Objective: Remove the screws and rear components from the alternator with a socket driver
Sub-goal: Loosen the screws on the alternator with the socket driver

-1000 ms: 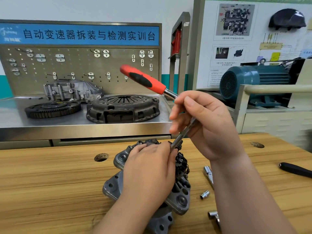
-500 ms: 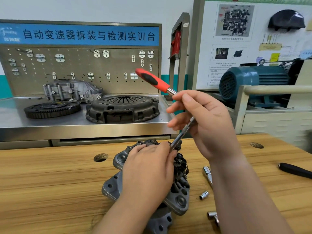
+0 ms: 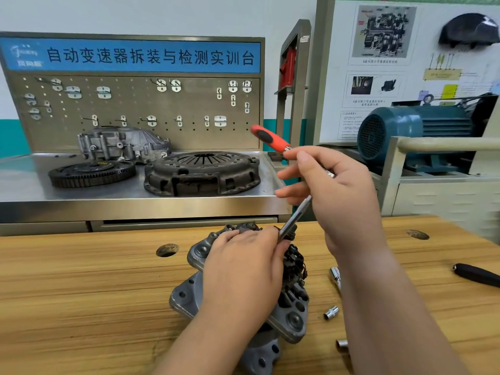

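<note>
One wooden table (image 3: 81, 293) carries the alternator (image 3: 293, 318) at its middle; the blue sign (image 3: 135, 56) behind reads 自动变速器拆装与检测实训台. The left hand (image 3: 243, 274) curls over the alternator's top, gripping it. The right hand (image 3: 343, 201) pinches the socket driver (image 3: 296, 215) with its fingers (image 3: 292, 175), and the driver's red handle has swung rightward.

The left hand (image 3: 243, 269) and right hand (image 3: 341, 193) are bare. The left forearm (image 3: 205, 339) and right forearm (image 3: 392, 315) are uncovered to the frame edge. The right thumbnail (image 3: 302, 157) is short and plain.
</note>
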The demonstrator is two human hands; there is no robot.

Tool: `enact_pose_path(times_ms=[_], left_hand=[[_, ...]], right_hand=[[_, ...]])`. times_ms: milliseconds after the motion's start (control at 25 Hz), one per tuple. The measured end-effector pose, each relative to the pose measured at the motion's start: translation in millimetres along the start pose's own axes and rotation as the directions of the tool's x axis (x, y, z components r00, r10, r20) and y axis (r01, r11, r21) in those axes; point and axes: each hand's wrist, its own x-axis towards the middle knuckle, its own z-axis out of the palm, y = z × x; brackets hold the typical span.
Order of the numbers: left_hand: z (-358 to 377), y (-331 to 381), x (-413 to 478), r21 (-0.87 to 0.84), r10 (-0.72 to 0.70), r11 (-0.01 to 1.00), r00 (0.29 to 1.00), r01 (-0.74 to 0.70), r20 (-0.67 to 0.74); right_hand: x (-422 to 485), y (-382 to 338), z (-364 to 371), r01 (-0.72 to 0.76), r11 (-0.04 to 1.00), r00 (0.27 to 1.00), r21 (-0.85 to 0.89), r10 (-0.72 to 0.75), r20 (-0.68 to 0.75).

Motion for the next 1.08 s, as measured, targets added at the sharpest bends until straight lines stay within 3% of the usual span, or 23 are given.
enact_pose_path(times_ms=[120,200,360,480,560,640,760,880,1080], left_hand=[[-3,-3,0,-0.037,0.024,0.999,1.0,-0.023,0.02],[-5,-4,1,-0.066,0.05,0.997,0.998,-0.048,0.025],[-7,-9,1,-0.272,-0.031,0.962,0.998,0.015,-0.056],[-13,-13,3,-0.43,-0.133,0.9,0.983,0.065,-0.13],[-18,-18,7,-0.559,-0.248,0.822,0.953,0.113,-0.172],[-26,-26,10,-0.631,-0.331,0.764,0.921,0.135,-0.204],[-37,-37,14,-0.717,-0.397,0.678,0.902,0.161,-0.173],[-36,-39,15,-0.762,-0.421,0.611,0.903,0.215,-0.083],[-34,-36,14,-0.726,-0.395,0.647,0.917,0.234,-0.056]], right_hand=[[1,-6,-5,-0.151,0.896,0.951,0.418,0.017,0.308],[-1,-7,-6,-0.2,0.847,0.918,0.493,-0.014,0.397],[-4,-17,1,-0.053,0.887,0.916,0.459,-0.14,0.377],[-3,-25,-1,-0.09,0.874,0.966,0.478,-0.04,0.255],[-3,-24,-5,-0.111,0.946,0.984,0.306,0.061,0.17],[-4,-20,-9,-0.083,0.989,0.969,-0.126,0.11,0.223],[-4,-14,-6,0.019,0.806,0.832,-0.591,0.314,0.456],[-6,-11,4,0.119,0.631,0.751,-0.767,0.448,0.485],[-9,-10,11,0.142,0.519,0.732,-0.843,0.518,0.442]])
